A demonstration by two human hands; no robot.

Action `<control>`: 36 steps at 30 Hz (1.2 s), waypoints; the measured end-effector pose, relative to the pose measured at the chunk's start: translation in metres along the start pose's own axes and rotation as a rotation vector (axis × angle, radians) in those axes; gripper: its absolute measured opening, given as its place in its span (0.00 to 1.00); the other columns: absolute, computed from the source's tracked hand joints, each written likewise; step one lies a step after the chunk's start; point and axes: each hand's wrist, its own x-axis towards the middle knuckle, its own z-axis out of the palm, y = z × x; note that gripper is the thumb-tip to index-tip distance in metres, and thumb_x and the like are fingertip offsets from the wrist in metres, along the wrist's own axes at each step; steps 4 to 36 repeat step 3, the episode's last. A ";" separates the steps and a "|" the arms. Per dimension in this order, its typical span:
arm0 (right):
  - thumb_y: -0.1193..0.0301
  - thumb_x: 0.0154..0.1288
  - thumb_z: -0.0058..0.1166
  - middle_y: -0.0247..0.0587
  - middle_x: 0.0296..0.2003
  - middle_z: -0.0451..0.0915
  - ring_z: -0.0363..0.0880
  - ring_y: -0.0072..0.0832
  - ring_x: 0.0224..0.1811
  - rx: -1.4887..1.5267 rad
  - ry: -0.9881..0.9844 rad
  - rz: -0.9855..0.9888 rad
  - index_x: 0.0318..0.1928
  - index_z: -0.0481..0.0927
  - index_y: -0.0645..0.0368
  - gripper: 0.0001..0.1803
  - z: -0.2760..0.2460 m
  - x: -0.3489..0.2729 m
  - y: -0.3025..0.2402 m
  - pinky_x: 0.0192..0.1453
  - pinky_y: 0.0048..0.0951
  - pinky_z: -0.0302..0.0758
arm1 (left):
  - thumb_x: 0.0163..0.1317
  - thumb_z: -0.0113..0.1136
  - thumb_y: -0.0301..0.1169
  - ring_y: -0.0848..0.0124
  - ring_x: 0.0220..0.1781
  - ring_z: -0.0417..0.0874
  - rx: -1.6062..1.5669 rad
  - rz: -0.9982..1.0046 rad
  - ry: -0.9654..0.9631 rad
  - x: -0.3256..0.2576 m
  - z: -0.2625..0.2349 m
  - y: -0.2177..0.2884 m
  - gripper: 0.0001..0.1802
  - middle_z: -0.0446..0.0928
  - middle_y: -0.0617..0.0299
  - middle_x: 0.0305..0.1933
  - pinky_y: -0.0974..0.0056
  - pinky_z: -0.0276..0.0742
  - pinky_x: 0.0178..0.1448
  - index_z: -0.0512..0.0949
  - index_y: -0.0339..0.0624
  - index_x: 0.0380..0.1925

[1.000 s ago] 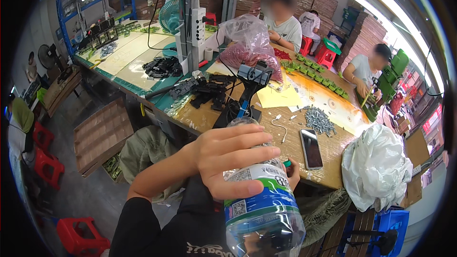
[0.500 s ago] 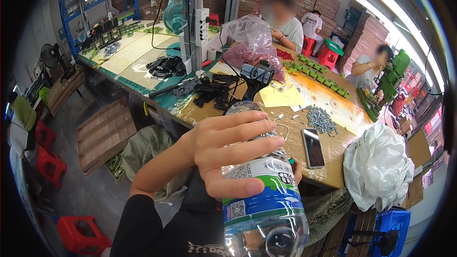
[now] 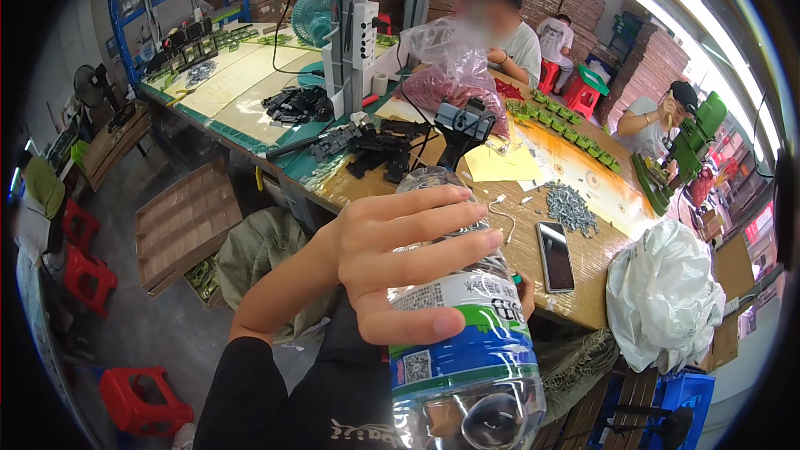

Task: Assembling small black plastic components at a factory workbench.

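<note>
A large clear plastic bottle with a white, green and blue label fills the lower middle, tilted with its base toward me. My left hand is wrapped over it from the left, thumb across the label, fingers round its upper part. Behind the bottle, mostly hidden, my right hand shows only a little at the bottle's right side. At its fingers is a small green piece that looks like a bottle cap. The mouth of the bottle is out of sight.
On the bench lie a phone, a heap of screws, yellow paper and black plastic parts. A white plastic bag stands at the right. People sit across the bench; a green machine is far right.
My view has shifted slightly, so the bench and background sit a little further right. Both hands keep nearly the same place; the left still holds the bottle.
</note>
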 end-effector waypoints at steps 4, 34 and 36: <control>0.72 0.55 0.54 0.31 0.25 0.69 0.65 0.16 0.27 0.005 -0.001 0.000 0.42 0.71 0.63 0.14 0.002 0.000 -0.002 0.33 0.18 0.65 | 0.58 0.40 0.41 0.49 0.38 0.78 -0.022 -0.011 -0.067 0.000 0.006 0.055 0.18 0.73 0.45 0.41 0.47 0.76 0.41 0.63 0.39 0.42; 0.72 0.55 0.54 0.31 0.25 0.69 0.65 0.16 0.27 0.005 -0.001 0.000 0.42 0.71 0.63 0.14 0.002 0.000 -0.002 0.33 0.18 0.65 | 0.58 0.40 0.41 0.49 0.38 0.78 -0.022 -0.011 -0.067 0.000 0.006 0.055 0.18 0.73 0.45 0.41 0.47 0.76 0.41 0.63 0.39 0.42; 0.72 0.55 0.54 0.31 0.25 0.69 0.65 0.16 0.27 0.005 -0.001 0.000 0.42 0.71 0.63 0.14 0.002 0.000 -0.002 0.33 0.18 0.65 | 0.58 0.40 0.41 0.49 0.38 0.78 -0.022 -0.011 -0.067 0.000 0.006 0.055 0.18 0.73 0.45 0.41 0.47 0.76 0.41 0.63 0.39 0.42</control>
